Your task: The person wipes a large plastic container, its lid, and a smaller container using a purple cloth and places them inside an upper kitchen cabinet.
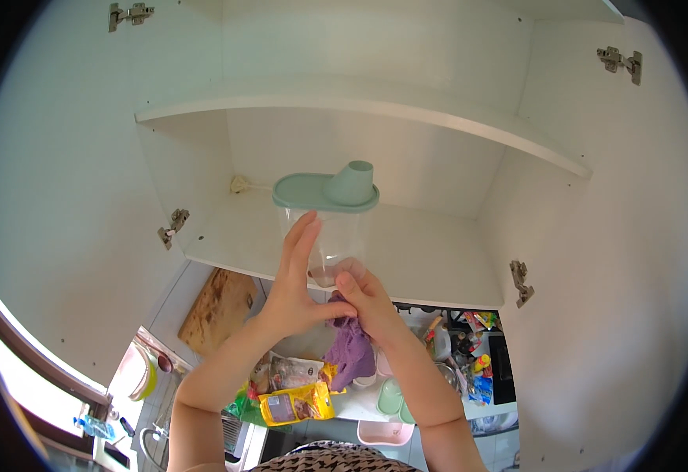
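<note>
A clear plastic storage container (344, 242) with a pale green lid and raised spout is at the front of the cabinet's lower shelf. My left hand (300, 289) is beside its left front, fingers raised and spread, with the thumb reaching to the cloth; whether the fingertips touch the container cannot be told. My right hand (373, 307) grips a purple cloth (351, 351), which hangs below it. The right fingers are partly behind the container's lower corner, seen through the clear plastic.
A middle shelf (367, 100) spans above, between open doors with metal hinges (520, 283). Below are a wooden board (217, 310), a yellow food pouch (297, 404), green containers (390, 396), a pink bin (385, 432) and assorted bottles and packets. A cream plug (239, 184) lies at the shelf's back left.
</note>
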The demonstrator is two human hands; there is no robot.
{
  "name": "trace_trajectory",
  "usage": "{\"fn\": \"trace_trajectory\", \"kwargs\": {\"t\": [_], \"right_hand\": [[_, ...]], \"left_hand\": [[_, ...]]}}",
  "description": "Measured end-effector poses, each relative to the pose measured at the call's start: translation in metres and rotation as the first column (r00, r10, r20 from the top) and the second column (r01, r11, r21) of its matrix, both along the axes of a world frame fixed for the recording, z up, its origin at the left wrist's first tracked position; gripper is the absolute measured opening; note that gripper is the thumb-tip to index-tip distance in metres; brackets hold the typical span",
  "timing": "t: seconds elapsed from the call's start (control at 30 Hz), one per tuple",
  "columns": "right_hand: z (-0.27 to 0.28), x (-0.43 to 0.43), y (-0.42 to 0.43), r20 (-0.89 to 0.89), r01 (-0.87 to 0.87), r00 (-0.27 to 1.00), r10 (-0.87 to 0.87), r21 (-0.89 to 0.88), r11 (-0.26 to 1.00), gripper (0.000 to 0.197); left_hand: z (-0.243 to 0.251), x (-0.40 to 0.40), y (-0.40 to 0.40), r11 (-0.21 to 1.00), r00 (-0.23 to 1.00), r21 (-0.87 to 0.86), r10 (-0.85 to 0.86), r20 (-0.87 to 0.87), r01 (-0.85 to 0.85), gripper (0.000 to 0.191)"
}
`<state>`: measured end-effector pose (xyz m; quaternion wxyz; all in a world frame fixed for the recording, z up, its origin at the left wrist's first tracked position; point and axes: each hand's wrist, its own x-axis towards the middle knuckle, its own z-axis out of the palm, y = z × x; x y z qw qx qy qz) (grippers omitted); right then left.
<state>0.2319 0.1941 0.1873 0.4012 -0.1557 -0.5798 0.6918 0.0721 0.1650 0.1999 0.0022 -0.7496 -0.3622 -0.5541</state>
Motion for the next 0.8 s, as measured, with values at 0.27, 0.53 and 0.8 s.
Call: {"fn": "trace_trajectory", "kwargs": {"t": [0.27, 0.53, 0.8], "right_hand": [[-0.012, 0.014, 0.015, -0.137, 0.099, 0.988, -0.074, 0.189, 0.977, 0.048], [-0.026, 0.010, 0.055, -0.073, 0.523, 0.848, -0.524, -0.032, 0.852, 0.080], [-0.017, 0.006, 0.079, 0.315, 0.526, 0.699, -0.642, 0.382, 0.760, 0.110]], "left_hand": [[0.041, -0.012, 0.028, 0.993, 0.996, -0.084, 0.086, 0.027, -0.083, 0.092], [0.117, 0.005, 0.092, 0.924, 0.903, -0.138, 0.304, -0.304, -0.357, 0.068], [0.110, 0.008, 0.112, 0.860, 0.830, -0.284, 0.242, -0.503, -0.423, 0.073]]}}
